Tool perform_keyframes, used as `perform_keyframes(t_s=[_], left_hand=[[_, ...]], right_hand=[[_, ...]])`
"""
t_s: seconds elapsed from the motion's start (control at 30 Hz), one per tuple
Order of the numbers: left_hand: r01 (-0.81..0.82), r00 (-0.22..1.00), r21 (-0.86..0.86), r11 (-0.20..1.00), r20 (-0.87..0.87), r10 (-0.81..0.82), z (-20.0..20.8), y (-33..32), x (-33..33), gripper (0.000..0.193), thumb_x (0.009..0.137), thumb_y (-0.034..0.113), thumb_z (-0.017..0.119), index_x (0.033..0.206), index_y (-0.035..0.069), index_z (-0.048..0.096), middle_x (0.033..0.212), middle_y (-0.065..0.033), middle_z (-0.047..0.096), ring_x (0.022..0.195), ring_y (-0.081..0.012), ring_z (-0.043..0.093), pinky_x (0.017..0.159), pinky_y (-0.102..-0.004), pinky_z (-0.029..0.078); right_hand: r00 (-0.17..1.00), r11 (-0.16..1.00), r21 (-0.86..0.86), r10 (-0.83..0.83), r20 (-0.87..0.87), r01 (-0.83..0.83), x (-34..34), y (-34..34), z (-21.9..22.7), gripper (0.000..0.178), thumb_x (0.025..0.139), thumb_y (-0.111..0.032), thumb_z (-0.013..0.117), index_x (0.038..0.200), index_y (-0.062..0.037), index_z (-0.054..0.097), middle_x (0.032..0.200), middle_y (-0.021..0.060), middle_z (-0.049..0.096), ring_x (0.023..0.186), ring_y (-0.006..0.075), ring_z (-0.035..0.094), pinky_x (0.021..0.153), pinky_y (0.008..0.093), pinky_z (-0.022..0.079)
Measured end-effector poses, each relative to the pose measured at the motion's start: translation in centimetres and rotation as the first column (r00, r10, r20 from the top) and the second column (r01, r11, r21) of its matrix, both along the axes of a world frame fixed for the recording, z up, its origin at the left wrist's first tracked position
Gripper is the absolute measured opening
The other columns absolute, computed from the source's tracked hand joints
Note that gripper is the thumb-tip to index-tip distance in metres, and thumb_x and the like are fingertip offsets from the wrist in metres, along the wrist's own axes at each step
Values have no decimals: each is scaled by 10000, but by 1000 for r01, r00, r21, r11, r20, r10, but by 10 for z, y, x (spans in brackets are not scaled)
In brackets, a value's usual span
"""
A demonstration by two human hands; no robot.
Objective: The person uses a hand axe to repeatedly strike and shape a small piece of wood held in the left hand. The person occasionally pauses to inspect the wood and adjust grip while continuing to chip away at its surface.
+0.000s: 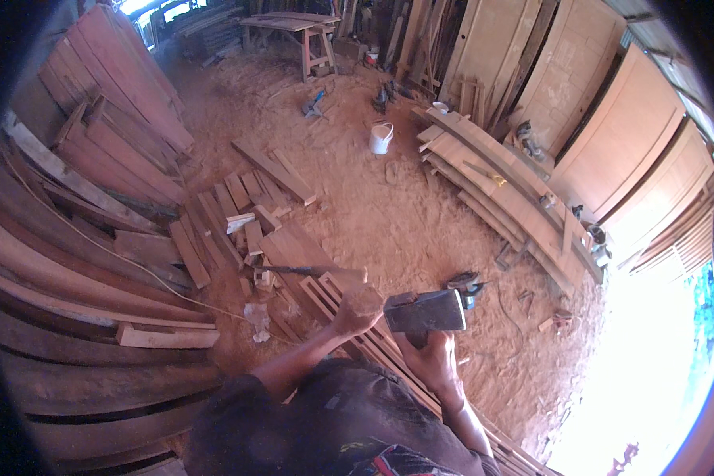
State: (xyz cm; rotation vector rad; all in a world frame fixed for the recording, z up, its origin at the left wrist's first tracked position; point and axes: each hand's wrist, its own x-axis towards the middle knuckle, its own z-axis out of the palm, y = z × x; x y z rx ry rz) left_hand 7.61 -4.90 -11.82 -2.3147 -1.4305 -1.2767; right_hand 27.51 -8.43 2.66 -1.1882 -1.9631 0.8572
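Left hand (357, 315): curled; cannot tell whether it grips anything. Dark-bladed tool with wooden handle (313, 271) just beyond it. Right hand (438, 365): grasping dark, blocky metal hammer (426, 312), head past thumb. White bucket (381, 140) well beyond both.

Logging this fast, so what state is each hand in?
Left hand: closed; what it holds can't be told.
Right hand: closed, holding a dark, block-headed tool.

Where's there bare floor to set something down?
The widest free patch is sandy brown floor between the white plastic bucket, the scattered brown wooden offcuts and the stacked long brown planks. Another lies between the leaning reddish wooden panels and the blue tool. It's crowded beneath and left of the left hand, with long brown wooden slats and offcuts.
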Motion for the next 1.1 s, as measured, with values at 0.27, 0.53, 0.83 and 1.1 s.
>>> perform_keyframes(t_s=[0.27, 0.53, 0.83, 1.1], left_hand=[[224, 974, 5, 975, -22, -224, -4, 2, -16, 132, 877, 110, 775, 985, 102, 700, 774, -30, 656, 793, -252, 661, 861, -453, 539], [477, 796, -523, 707, 598, -94, 33, -6, -24, 259, 905, 168, 806, 737, 62, 639, 769, -47, 684, 724, -209, 631, 970, -405, 493], [340, 856, -613, 713, 515, 34, 38, 0, -10, 396, 969, 303, 742, 690, 53, 612, 635, -40, 588, 611, -176, 551, 713, -412, 448], [228, 766, -672, 705, 570, 295, 114, 41, -19, 390, 969, 318, 740, 666, 112, 605, 689, 26, 618, 600, -108, 557, 543, -343, 471]], right_hand=[[963, 850, -495, -50, 266, 181, 87, -65, -97, 538, 816, -363, 835, 1077, 91, 710, 927, 263, 750, 898, 315, 750, 774, 430, 564], [919, 796, -501, -166, 358, 339, 109, -108, -143, 554, 819, -372, 802, 1116, 87, 709, 1042, 281, 744, 987, 351, 733, 857, 456, 543], [958, 705, -651, -168, 234, 283, 96, -90, -88, 563, 796, -375, 808, 1075, 105, 716, 1017, 277, 751, 973, 352, 741, 846, 454, 550], [950, 770, -565, -176, 258, 297, 113, -103, -152, 505, 781, -308, 811, 1068, 96, 713, 1003, 249, 755, 931, 320, 735, 815, 427, 555]])
